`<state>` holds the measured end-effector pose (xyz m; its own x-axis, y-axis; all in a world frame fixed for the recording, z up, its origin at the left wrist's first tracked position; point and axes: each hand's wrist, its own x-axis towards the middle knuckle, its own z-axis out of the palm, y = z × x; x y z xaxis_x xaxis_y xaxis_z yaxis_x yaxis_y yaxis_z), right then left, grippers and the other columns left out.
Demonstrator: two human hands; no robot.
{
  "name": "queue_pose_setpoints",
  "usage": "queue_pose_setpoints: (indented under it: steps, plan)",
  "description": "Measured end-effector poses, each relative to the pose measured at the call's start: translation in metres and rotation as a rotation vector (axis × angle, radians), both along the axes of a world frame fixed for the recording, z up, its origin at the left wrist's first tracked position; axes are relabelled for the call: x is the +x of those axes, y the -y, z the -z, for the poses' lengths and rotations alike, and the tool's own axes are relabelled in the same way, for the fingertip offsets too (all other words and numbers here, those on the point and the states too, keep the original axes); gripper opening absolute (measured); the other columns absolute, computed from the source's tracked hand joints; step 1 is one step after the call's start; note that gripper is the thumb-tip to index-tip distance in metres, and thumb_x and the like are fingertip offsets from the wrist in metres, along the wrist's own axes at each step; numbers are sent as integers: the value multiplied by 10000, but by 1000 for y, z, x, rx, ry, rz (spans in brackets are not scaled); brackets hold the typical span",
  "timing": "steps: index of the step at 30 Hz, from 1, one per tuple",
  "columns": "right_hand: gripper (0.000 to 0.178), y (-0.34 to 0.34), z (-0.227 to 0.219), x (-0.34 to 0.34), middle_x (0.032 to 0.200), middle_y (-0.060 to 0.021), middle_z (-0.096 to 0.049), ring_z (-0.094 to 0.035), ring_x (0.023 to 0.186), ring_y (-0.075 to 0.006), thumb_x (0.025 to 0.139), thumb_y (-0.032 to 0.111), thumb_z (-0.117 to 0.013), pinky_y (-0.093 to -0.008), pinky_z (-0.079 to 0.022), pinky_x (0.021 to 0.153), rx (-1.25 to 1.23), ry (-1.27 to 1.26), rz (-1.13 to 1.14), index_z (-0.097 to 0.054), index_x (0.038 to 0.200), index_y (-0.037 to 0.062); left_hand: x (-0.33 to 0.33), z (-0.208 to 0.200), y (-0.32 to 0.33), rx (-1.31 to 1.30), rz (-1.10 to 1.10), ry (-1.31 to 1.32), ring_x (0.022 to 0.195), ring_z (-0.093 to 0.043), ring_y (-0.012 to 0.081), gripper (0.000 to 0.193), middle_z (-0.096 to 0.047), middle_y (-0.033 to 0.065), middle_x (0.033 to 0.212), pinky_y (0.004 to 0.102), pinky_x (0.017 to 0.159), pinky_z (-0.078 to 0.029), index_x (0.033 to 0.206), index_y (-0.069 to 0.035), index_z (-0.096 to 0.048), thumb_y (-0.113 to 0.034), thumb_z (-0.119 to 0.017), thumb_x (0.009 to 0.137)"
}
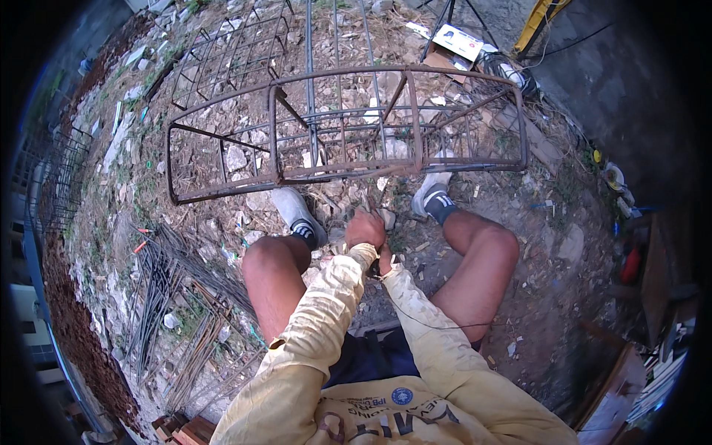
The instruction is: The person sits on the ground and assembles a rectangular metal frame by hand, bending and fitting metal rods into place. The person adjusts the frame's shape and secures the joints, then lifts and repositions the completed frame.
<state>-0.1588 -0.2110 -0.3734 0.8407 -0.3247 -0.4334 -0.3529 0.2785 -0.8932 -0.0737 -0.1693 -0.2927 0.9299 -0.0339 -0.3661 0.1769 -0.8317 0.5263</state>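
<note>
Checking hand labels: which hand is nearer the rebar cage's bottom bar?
Left. The left hand reaches forward, just below the bottom bar of the rusty rebar cage. The right hand sits behind it, mostly hidden, closer to the body.

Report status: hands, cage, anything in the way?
Left hand fisted low beside rebar cage. Right hand tucked behind it, grip unclear. Rubble underfoot.

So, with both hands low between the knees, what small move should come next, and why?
Probably lift both hands up to the cage's lower front bar. The left hand and right hand are bunched together just below the rusty rebar cage, not touching it; what they grip is hidden.
</note>
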Motion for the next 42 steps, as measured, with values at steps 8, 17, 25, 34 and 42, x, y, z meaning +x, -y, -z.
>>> queue_pose_setpoints:
  steps: [8, 17, 25, 34, 42]
  plan:
    - [333, -8, -24, -10, 923, -191, -614, -602, 855, -406, 920, 348, -504, -462, -465, 731, -499, 16, 77, -546, 1095, 68, 5, 21, -7, -207, -24, 16, 982, -608, 442, 631, -621, 314, 1022, 478, 869, -461, 1123, 87, -511, -501, -502, 894]
    - [205, 18, -50, 0, 661, -98, -553, -549, 601, -242, 866, 265, -637, -376, -463, 624, -742, 21, -97, -566, 891, 75, 15, -55, -43, -468, -361, 278, 971, -566, 299, 705, -569, 214, 1011, 370, 881, -434, 1156, 90, -477, -459, -713, 781]
    - [291, 25, -68, 19, 739, -154, -578, -579, 699, -345, 891, 340, -619, -407, -462, 669, -862, 100, -163, -560, 915, 57, 53, -176, -102, -829, -161, 668, 941, -523, 208, 454, -564, 171, 1003, 347, 879, -414, 1059, 36, -498, -298, -708, 835]
    - [428, 56, -116, 21, 1022, -269, -596, -585, 937, -453, 868, 323, -621, -509, -464, 804, -1135, 2, -383, -544, 1194, 58, 66, -166, -109, -914, -117, 561, 747, -454, 181, 586, -536, 100, 789, 344, 701, -398, 994, 48, -556, -526, -441, 952]
    - [398, 54, -89, 11, 920, -254, -601, -605, 836, -414, 886, 299, -590, -505, -478, 747, -991, 163, -406, -517, 1176, 37, 46, -165, -107, -924, -158, 500, 729, -435, 180, 556, -495, 71, 752, 344, 679, -372, 920, -2, -535, -541, -401, 961]
